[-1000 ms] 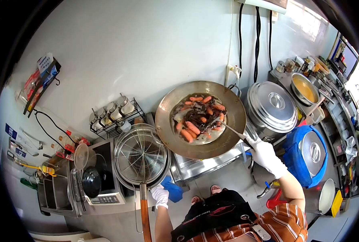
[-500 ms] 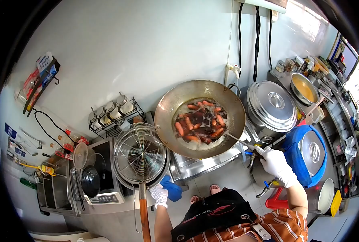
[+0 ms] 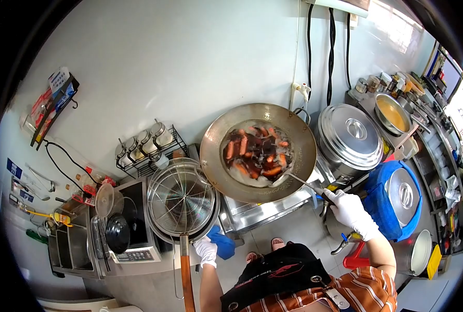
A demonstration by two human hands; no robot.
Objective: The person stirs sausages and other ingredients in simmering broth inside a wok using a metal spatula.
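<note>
My right hand (image 3: 347,209), in a white glove, is closed around the dark grip of a long-handled metal ladle (image 3: 310,184). The ladle's head rests at the near side of a large wok (image 3: 216,166), partly in the liquid. Reddish sausages (image 3: 230,150) float in dark, foaming liquid there. My left hand (image 3: 206,251), also gloved in white, is closed on a blue cloth (image 3: 223,244) beside a round pot; its fingertips are partly hidden. Over that pot lies a wire-mesh strainer (image 3: 182,195) with a wooden handle (image 3: 187,281) pointing towards me.
A lidded steel pot (image 3: 353,132) stands right of the wok, with a blue-wrapped lidded pot (image 3: 402,200) nearer me. A pan of yellowish liquid (image 3: 392,114) sits behind. Seasoning jars in a rack (image 3: 151,148) stand left, near a black-topped cooker (image 3: 132,208).
The ladle's head has shifted slightly left and its curved edge shows more. My right hand moved slightly left with it. The sausages have turned and drifted; my left hand stays put.
</note>
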